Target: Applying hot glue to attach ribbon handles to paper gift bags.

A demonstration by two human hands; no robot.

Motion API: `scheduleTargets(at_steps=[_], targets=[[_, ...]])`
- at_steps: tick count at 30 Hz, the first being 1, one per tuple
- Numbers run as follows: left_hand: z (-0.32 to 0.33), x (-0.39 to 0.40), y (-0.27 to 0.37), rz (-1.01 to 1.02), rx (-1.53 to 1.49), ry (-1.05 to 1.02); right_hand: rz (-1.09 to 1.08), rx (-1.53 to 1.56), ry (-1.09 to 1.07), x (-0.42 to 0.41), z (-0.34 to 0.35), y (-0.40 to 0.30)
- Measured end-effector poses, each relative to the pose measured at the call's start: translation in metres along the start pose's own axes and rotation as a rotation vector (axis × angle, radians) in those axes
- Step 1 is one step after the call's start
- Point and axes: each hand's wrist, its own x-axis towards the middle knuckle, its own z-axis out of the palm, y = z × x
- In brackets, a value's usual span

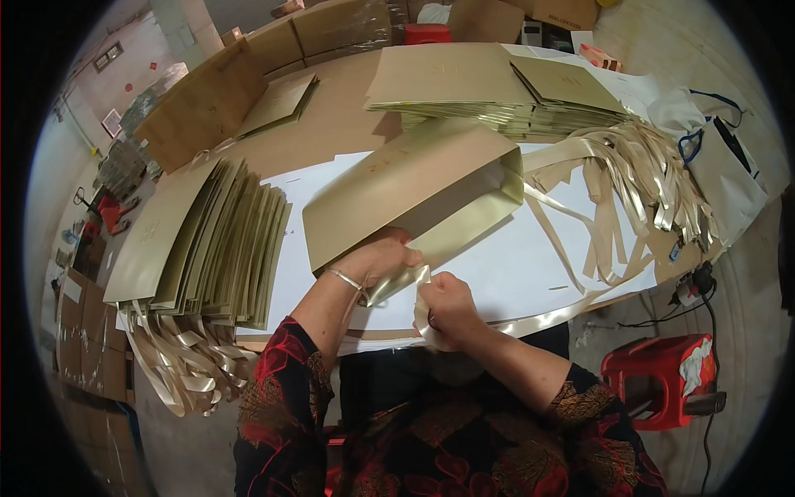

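A gold paper bag (397,180) lies opened out on white paper in front of me, its mouth facing down and right. My left hand (385,256) reaches into the mouth and pinches the near wall's edge, thumb outside. Beside it, my right hand (448,304) is closed on a cream satin ribbon (534,322), whose end runs up to the bag edge by my left thumb. The ribbon trails away to the right along the table edge. More loose ribbons (627,168) lie in a heap at the right. Whether the ribbon passes through the bag wall cannot be seen.
Flattened gold bags with ribbons hanging off the table edge (192,248) stand packed at the left. Stacked gold bags (447,81) lie at the back. A cardboard box (205,105) stands back left. At the right are a white bag (726,186), a plug with cable (702,279) and a red stool (658,379).
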Motion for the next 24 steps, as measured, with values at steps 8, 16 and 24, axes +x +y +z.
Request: scheduleTargets(at_steps=[8,16,24], targets=[[0.001,-0.001,-0.004,-0.044,-0.007,0.037,0.081,0.131,-0.157,-0.011,0.006,-0.02],[0.0,0.002,-0.007,-0.04,0.054,0.104,0.115,0.114,-0.132,-0.001,0.0,-0.011],[-0.001,-0.003,-0.005,0.003,0.283,0.049,0.137,0.157,-0.187,0.003,0.004,-0.012]])
